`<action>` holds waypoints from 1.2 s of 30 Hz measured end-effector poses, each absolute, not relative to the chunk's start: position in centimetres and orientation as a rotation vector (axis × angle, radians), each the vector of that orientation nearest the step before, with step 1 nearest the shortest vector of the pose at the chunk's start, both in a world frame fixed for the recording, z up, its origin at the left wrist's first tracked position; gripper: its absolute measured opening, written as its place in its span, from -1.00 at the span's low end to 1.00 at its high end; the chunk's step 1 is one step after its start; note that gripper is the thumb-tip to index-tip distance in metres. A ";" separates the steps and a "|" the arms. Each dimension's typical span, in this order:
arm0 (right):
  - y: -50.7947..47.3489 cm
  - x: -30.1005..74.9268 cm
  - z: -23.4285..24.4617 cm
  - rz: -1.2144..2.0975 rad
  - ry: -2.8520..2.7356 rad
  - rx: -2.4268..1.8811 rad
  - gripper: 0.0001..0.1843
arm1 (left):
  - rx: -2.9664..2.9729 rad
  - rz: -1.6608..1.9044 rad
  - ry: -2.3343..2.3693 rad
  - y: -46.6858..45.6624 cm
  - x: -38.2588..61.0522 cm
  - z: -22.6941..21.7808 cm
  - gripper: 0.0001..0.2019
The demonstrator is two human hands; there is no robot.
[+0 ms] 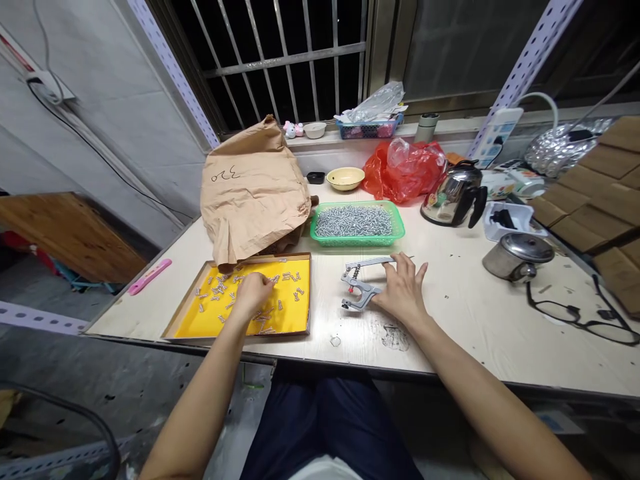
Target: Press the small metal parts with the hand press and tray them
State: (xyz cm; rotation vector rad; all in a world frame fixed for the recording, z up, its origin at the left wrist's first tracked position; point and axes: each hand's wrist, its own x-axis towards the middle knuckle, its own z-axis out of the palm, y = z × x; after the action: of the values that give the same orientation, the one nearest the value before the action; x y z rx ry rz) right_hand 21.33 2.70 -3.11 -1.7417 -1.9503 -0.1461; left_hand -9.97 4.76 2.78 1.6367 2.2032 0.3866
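My left hand (254,293) is over a shallow cardboard tray (306,300) with a yellow bottom, its fingertips pinched together among small silvery metal pieces (264,320). Whatever the fingertips hold is too small to make out. On the right, my right hand (404,288) is on the handles of grey snap-fastener pliers (363,292), which have a spring and a small red part near the jaws. The pliers' jaws point left, towards the tray, and stand apart. Behind them sits a green plastic basket (357,241) heaped with small silvery metal pieces (355,221).
A large brown paper bag (255,193) leans over the tray's back edge. A pink tool (150,277) lies left. Behind are a yellow bowl (345,178) and red plastic bag (403,170). A kettle (453,193), metal cup (517,257), eyeglasses (580,313) and cardboard boxes (600,193) stand right.
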 end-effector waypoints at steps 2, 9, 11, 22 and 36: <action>2.6 21.2 -3.0 -0.153 -1.955 -1.730 -0.15 | 1.526 0.733 1.934 3.7 -7.3 2.5 -0.75; 2.4 20.9 -2.7 -0.185 -1.986 -1.724 -0.20 | 1.271 0.905 1.384 1.3 2.4 -1.2 -0.70; 2.5 20.9 -2.7 -0.190 -1.987 -1.717 -0.22 | 1.301 0.918 1.386 1.3 3.0 -2.3 -0.70; 2.1 20.5 -2.4 -0.214 -2.015 -1.699 -0.21 | 1.577 0.701 1.489 0.9 2.5 -1.0 -0.82; 1.5 19.9 -1.8 -0.258 -2.047 -1.695 -0.26 | 1.506 0.586 1.428 0.9 2.0 0.6 -0.67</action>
State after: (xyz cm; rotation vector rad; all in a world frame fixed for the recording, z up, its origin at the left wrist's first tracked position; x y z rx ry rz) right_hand 19.93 1.54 -1.84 -1.6950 -2.0465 -0.2581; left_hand 2.04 0.94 0.64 1.5057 1.4275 0.5862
